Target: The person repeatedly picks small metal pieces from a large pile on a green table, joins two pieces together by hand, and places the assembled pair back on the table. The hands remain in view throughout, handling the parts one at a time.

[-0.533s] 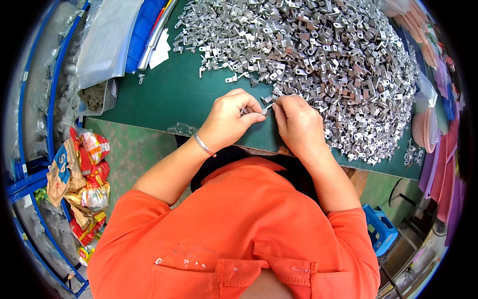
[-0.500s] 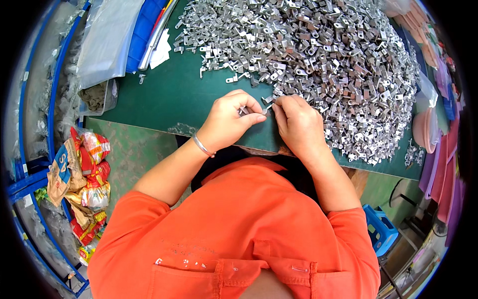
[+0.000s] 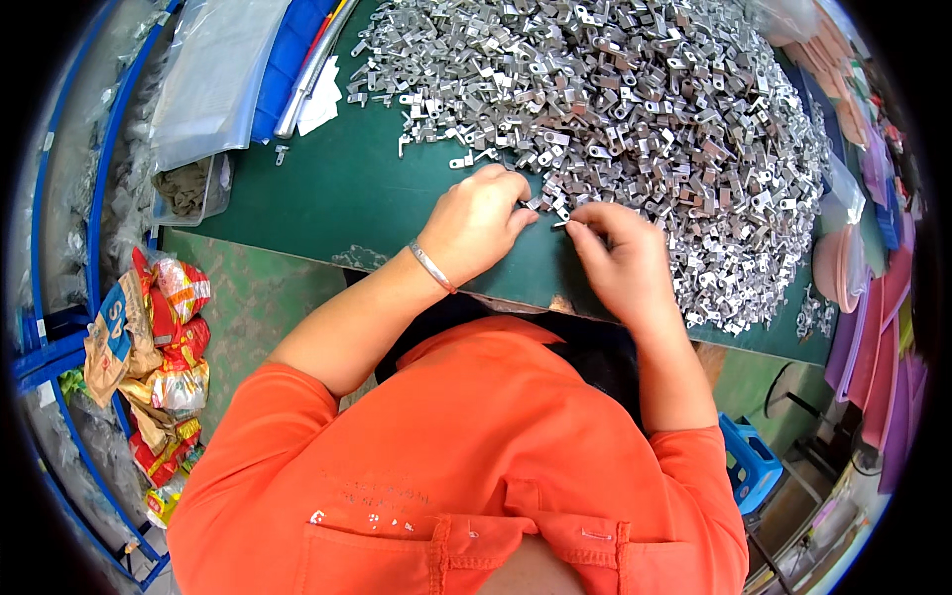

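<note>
A large heap of small silvery metal brackets [image 3: 615, 109], bent and with round holes, covers the far right of the green table [image 3: 327, 203]. At the heap's near edge my left hand [image 3: 476, 223] is closed, its thumb and fingertips pinched at a small bracket [image 3: 533, 203]; its palm is hidden. Just to the right, my right hand [image 3: 625, 260] pinches another small metal bracket [image 3: 561, 223] between thumb and forefinger, close to the table's front edge. A narrow gap separates the two hands.
Left on the table are a clear plastic sheet [image 3: 208, 89], a blue bin [image 3: 283, 69], a metal rod [image 3: 309, 84] and a clear tub [image 3: 206, 188]. Blue-framed racks [image 3: 104, 159] stand at far left, crumpled bags [image 3: 164, 337] below. A blue stool [image 3: 751, 461] sits lower right.
My right hand has moved right and slightly nearer me, carrying a bracket. My left hand has shifted right and forward to the heap's edge, its fingers now turned more downward.
</note>
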Tool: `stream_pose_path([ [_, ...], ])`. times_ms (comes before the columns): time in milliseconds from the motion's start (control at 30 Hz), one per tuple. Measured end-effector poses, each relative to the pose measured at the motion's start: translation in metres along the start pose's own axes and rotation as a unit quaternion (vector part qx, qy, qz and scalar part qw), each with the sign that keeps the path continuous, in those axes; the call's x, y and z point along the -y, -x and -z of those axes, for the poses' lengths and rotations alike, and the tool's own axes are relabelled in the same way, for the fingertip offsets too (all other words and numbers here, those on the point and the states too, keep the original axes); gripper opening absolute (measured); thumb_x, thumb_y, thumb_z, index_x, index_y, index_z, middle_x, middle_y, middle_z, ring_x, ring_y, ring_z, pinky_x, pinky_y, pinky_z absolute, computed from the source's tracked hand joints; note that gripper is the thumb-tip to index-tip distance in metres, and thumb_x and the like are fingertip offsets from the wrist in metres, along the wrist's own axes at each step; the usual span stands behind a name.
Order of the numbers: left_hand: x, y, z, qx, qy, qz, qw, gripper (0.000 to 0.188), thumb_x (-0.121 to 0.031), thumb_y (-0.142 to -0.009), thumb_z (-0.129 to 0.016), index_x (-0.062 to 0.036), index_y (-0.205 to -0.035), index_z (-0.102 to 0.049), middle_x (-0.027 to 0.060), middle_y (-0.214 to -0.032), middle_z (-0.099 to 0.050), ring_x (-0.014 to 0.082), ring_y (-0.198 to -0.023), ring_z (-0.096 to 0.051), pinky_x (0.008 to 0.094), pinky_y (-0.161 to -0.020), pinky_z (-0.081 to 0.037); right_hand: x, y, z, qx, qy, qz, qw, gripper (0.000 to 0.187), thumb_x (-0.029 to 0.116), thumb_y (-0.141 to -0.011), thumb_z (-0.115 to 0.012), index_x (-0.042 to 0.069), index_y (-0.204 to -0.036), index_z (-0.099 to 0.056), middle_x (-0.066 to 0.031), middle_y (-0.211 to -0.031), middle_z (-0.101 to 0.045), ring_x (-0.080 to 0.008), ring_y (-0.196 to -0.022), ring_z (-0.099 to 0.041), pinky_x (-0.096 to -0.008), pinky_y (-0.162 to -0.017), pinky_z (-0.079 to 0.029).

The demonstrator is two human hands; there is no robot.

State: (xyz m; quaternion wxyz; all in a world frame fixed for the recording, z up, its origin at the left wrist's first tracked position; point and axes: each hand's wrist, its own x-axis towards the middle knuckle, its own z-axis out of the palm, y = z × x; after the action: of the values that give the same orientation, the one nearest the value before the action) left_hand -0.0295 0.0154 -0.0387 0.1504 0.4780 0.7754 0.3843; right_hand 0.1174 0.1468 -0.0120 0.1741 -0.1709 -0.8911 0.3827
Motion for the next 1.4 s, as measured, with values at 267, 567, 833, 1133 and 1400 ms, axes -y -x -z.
stream_pose_path([
  [267, -0.003, 0.017, 0.016, 0.023, 0.14, 0.044, 0.989, 0.016, -0.006, -0.077, -0.076, -0.001, -0.085, -0.062, 0.0058, -0.078, -0.058, 0.0148, -0.067, -0.057, 0.0283, -0.062, -0.048, -0.001, 0.005, -0.008, 0.003, 0.116, 0.026, 0.993, 0.005, 0.009, -0.082, -0.067, 0.005, -0.084, -0.064, -0.0107, -0.077, -0.062, -0.0312, -0.066, -0.063, -0.0396, -0.058, -0.052],
  [567, 0.016, 0.02, 0.032, 0.083, 0.639, 0.192, 0.74, 0.016, -0.004, -0.081, -0.068, -0.0018, -0.095, -0.06, 0.003, -0.079, -0.058, 0.0079, -0.058, -0.049, 0.0215, -0.044, -0.034, -0.004, 0.003, 0.017, 0.041, -0.529, -0.155, 0.833, 0.011, 0.008, -0.089, -0.062, -0.001, -0.093, -0.065, -0.0038, -0.08, -0.063, -0.0137, -0.066, -0.059, -0.0228, -0.054, -0.045],
  [833, 0.009, 0.001, -0.001, -0.026, 0.006, -0.072, 0.997, 0.013, -0.009, -0.08, -0.072, -0.0013, -0.089, -0.065, 0.0078, -0.077, -0.058, 0.0232, -0.069, -0.06, 0.0324, -0.064, -0.048, 0.008, -0.007, -0.024, 0.021, 0.271, 0.014, 0.962, 0.021, 0.016, -0.081, -0.069, 0.005, -0.096, -0.061, -0.0126, -0.081, -0.065, -0.0317, -0.067, -0.065, -0.0403, -0.057, -0.053],
  [1133, 0.001, 0.02, 0.025, 0.119, 0.618, 0.35, 0.694, 0.016, -0.015, -0.098, -0.056, 0.0003, -0.093, -0.06, 0.0039, -0.083, -0.058, 0.0022, -0.055, -0.039, 0.0156, -0.041, -0.029, 0.009, -0.009, -0.023, 0.024, 0.27, 0.015, 0.962, 0.019, 0.018, -0.08, -0.07, 0.004, -0.081, -0.057, -0.0124, -0.076, -0.063, -0.0313, -0.065, -0.066, -0.0402, -0.055, -0.053],
  [1400, 0.009, 0.023, 0.029, 0.13, 0.688, 0.332, 0.632, 0.017, -0.016, -0.097, -0.054, -0.0007, -0.091, -0.06, 0.0045, -0.085, -0.059, 0.0036, -0.057, -0.044, 0.0166, -0.041, -0.031, 0.005, -0.003, 0.005, 0.076, -0.333, -0.191, 0.92, 0.016, 0.011, -0.09, -0.061, -0.002, -0.094, -0.068, -0.0037, -0.069, -0.062, -0.0103, -0.056, -0.057, -0.0245, -0.049, -0.043],
])
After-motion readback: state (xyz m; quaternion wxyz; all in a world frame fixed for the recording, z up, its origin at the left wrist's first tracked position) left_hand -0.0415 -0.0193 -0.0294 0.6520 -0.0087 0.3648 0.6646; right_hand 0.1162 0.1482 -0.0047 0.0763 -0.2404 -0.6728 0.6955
